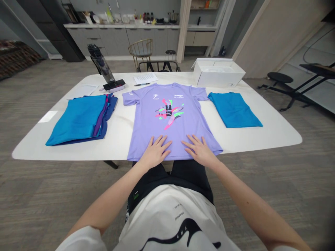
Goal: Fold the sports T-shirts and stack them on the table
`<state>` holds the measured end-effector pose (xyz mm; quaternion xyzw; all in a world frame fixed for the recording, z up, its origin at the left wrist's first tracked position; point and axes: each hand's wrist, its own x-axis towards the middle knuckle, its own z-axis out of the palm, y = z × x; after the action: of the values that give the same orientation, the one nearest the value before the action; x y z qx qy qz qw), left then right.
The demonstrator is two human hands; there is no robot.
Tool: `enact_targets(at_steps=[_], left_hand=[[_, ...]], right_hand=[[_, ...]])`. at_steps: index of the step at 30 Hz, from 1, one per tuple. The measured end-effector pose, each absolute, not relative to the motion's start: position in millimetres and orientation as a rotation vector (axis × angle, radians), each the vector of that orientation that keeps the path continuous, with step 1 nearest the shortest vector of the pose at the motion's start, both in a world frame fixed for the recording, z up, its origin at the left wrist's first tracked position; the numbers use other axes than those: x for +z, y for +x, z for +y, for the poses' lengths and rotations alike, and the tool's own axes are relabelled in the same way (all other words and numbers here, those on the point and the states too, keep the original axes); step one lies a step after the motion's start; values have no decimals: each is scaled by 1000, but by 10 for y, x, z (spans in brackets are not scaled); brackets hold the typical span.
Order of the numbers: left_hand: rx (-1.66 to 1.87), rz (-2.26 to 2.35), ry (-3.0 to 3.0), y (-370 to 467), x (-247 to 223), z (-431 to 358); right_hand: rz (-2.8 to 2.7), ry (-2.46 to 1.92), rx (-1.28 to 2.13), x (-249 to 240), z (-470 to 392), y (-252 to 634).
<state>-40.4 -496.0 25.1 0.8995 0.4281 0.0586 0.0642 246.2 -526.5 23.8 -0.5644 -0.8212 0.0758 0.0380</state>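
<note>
A light purple T-shirt (151,118) with a bright multicoloured print lies spread flat, print side up, its collar away from me and its hem at the table's near edge. On its lower left part rests my left hand (156,152), palm down with the fingers spread. My right hand (198,149) lies the same way on the lower right part. Neither hand grips the cloth. To the left is a stack of folded blue and purple garments (78,118). A single folded blue garment (234,109) lies to the right, close to the right sleeve.
On the white table (280,130) stand an open white box (217,75) at the back right and a black handheld vacuum (104,68) at the back left. A pen (142,84) and papers (146,77) lie behind the shirt. Chairs stand beyond the far edge.
</note>
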Motion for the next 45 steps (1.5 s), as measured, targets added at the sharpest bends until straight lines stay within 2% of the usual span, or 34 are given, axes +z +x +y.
enact_targets(at_steps=[11,17,24,29,34,38,45], left_hand=[[181,1239,2766,-334,432,-5235],[172,1212,2711,-275,506,-4910],[253,1518,2667,-325,329,-3905],[179,1632,2559,-472,62,-3830],[205,1648,2541,-467,89,-3850],[230,1610,2563,-304,211,-3457],[318,1508,2598,322,306,-2219]], right_hand=[[-2469,-1553,250,355,-5595,2466],[-2425,-1528,394,404,-5231,2461],[-2259,-1843,96,297,-4259,2573],[-2199,-2126,34,39,-4371,2805],[-2167,-2172,-22,25,-4400,2857],[-2224,-2091,-18,184,-3838,2748],[-2102,-1945,15,365,-2261,3016]])
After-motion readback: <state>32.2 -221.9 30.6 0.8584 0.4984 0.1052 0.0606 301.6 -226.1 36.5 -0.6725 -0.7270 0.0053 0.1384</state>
